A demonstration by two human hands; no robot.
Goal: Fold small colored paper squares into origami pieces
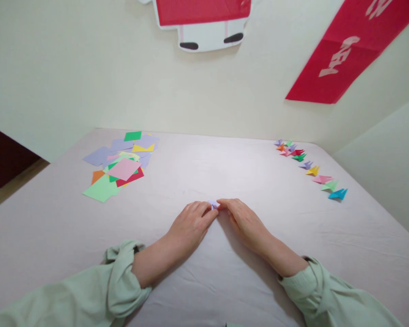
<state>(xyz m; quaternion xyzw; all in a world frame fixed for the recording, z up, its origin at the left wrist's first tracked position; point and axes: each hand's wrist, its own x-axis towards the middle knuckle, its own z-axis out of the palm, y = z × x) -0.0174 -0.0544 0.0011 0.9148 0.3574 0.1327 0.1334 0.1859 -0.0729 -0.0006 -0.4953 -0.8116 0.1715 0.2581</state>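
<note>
My left hand [190, 224] and my right hand [244, 221] rest on the table [204, 277], fingertips meeting at the middle. Between those fingertips lies a small lilac piece of folded paper [213, 204]. Both hands pinch or press it against the cloth, fingers close together. Most of the paper is hidden under the fingers, so its shape does not show. Pale green rolled sleeves cover both forearms.
A loose pile of coloured paper squares [122, 165] lies at the far left of the table. A curved row of several small folded paper figures [310, 168] runs along the far right. Red banners [344, 50] hang on the wall behind.
</note>
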